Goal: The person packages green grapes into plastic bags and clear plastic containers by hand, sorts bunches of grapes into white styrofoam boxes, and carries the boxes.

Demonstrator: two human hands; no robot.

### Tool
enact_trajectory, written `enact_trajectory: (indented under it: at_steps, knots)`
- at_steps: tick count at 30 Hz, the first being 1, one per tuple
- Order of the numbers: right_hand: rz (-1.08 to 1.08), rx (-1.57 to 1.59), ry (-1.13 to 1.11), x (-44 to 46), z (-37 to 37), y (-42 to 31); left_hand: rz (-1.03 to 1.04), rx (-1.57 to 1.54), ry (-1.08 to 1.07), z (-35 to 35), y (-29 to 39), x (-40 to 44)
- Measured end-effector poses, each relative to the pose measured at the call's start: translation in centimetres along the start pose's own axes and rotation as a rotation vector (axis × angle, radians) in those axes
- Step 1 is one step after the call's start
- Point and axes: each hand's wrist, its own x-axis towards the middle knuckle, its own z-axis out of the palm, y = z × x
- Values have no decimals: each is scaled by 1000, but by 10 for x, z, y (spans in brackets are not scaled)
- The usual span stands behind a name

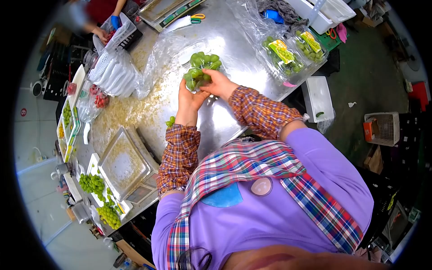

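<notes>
Large green grapes [205, 60] sit together in front of me over the metal table, with shiny clear plastic around them; its exact shape is hard to make out. My left hand [189, 101] is closed at their near left edge, thumb towards the right hand. From the right, my right hand [217, 84] grips the near right side of the same bunch, with fingers bent onto it. Part of the grapes is hidden behind both hands. Beside my left wrist, a few loose green grapes [170, 121] lie on the table.
Labelled clear packs of grapes [283, 53] stand at the right edge. Scissors [197, 18] lie near a scale [168, 13]. Stacked white trays [113, 74] are left. A second scale [126, 161] and grape bunches [92, 183] are lower left. A co-worker's blue-gloved hand [116, 22] touches a basket.
</notes>
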Motion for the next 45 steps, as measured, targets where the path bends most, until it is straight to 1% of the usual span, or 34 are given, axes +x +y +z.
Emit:
enact_trajectory:
  at_steps: [2,3,4,6,7,10,11,13,14,16,17,20,21,24,25,27,28,29,32,33,36,37,40,41,44,45]
  knots:
    - [-171,-718,-179,-7,-26,-11,23,261,-19,-5,10,-6]
    - [5,-663,-25,-28,-10,-28,71,231,14,-19,15,3]
    - [181,-601,132,-47,3,-42,66,259,106,-16,21,0]
    - [-79,-1209,62,-73,8,-63,53,305,289,-2,32,-9]
    - [-445,-1664,211,-77,14,-66,52,435,238,-2,36,-8]
    - [-1231,-1789,138,-52,12,-65,156,716,153,-39,38,26]
    - [-1200,-1759,120,-36,12,-60,210,797,182,-24,37,11]
    - [-1138,-1692,88,-11,18,-42,189,694,137,-35,43,19]
    - [-1075,-1746,105,-7,20,-39,180,645,115,-40,47,23]
    - [-943,-1848,135,-2,24,-31,200,614,143,-44,47,25]
    - [-1020,-1891,142,-3,25,-28,213,598,156,-42,48,24]
    - [-1154,-1806,106,-8,30,-20,312,493,109,-33,49,18]
    - [-1235,-1751,91,-12,30,-18,336,471,79,-31,52,15]
    - [-1307,-1789,138,-36,46,-13,382,404,54,-25,62,6]
    - [-1345,-1799,124,-37,44,-11,345,416,-6,-33,70,9]
    - [-1209,-1926,131,-31,33,-4,229,863,190,-46,76,17]
    - [-1142,-1985,136,-30,28,-1,166,1086,287,-40,78,14]
    - [-990,-2039,172,-29,24,0,184,1338,362,-34,76,11]
    - [-1107,-1985,152,-30,17,-8,775,2109,406,-15,71,-12]
    - [-1160,-1983,114,-29,17,-10,765,1982,360,-16,76,-11]
    - [-1294,-2041,-37,-32,46,-14,1132,1837,234,-31,80,6]
    - [-1297,-2111,-65,-29,53,-11,1193,1880,170,-37,75,13]
    - [-1193,-2314,-153,8,43,5,1145,2002,100,-72,54,33]
    - [-1149,-2493,-213,13,38,6,1186,2028,98,-79,53,35]
    - [-1164,-2527,-170,12,32,14,1199,1933,-60,-82,65,38]
    - [-1170,-2550,-172,8,31,15,1069,1843,-140,-81,77,38]
